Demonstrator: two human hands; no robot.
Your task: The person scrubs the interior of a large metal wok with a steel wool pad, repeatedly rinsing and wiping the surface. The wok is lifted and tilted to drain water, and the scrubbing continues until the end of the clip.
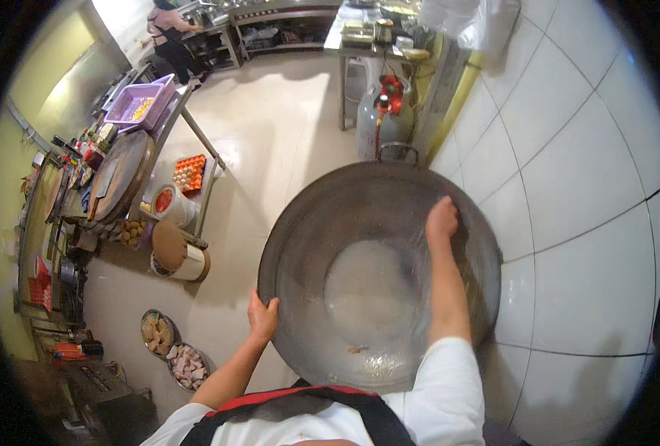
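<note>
A very large, dark metal wok [302, 245] lies before me, with cloudy liquid [369, 290] pooled in its bottom. My left hand [263, 316] grips the rim on the left side, thumb over the edge. Inside the wok, my right hand [442, 218] is curled against the far right wall. Its fingers face away, so I cannot tell if it holds anything. A small brown scrap [355, 350] and some pale bits [383, 367] lie on the near side. One loop handle [398, 149] stands up at the far rim.
White wall tiles [581, 279] rise close on the right. A gas cylinder [384, 125] stands behind the wok. Two bowls of raw meat [187, 367] sit on the floor at left, near a lidded bin [187, 259] and a worktable with a round chopping board [126, 184]. A person [171, 39] stands far off.
</note>
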